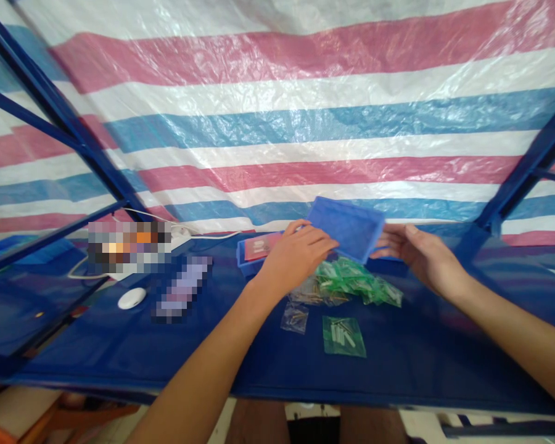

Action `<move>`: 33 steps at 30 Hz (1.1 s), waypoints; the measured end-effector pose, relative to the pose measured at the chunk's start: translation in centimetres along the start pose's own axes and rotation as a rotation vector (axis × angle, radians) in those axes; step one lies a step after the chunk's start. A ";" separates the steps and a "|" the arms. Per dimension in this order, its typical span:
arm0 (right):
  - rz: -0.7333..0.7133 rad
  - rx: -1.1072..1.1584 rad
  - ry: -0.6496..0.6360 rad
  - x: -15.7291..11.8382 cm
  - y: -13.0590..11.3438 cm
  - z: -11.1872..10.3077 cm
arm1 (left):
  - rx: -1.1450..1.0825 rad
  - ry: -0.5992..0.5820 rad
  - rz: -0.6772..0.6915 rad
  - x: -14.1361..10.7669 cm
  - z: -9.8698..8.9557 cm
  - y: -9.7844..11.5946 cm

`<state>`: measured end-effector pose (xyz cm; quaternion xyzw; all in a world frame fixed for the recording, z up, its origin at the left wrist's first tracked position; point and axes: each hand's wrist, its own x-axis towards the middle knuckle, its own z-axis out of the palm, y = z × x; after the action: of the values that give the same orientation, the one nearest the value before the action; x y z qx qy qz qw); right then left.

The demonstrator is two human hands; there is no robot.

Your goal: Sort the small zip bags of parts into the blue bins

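A shallow blue plastic bin is tilted up between my hands, its inside facing me, slightly blurred. My left hand has its fingers over the bin's left edge. At the right edge, the fingers of my right hand grip the bin, with the thumb raised. Below it lies a heap of green plastic packets beside clear packets. Nearer to me are a single clear packet with small brass-coloured pieces and a single green packet with pale sticks and small pieces inside.
Another blue bin holding a red packet stands behind my left forearm. To the left are a white oval object, a blurred-out item and a white cable. Blue metal posts frame the blue table.
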<state>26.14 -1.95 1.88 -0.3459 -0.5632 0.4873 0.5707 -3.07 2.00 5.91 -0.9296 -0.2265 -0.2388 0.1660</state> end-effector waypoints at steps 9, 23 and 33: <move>-0.468 -1.127 0.033 0.4 0.5 -1.3 | 0.138 -0.210 -0.199 -0.2 2.8 -2.7; -0.287 -1.430 -0.104 2.0 4.5 -4.4 | -0.062 -0.201 -0.306 0.3 5.8 -2.4; -0.310 -1.391 -0.113 1.8 3.8 -3.5 | -0.330 -0.100 -0.211 0.4 7.1 -2.8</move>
<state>28.73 1.35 -1.63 -0.5199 -0.8149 -0.0541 0.2506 -1.59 7.46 0.80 -0.9261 -0.2883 -0.2422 -0.0258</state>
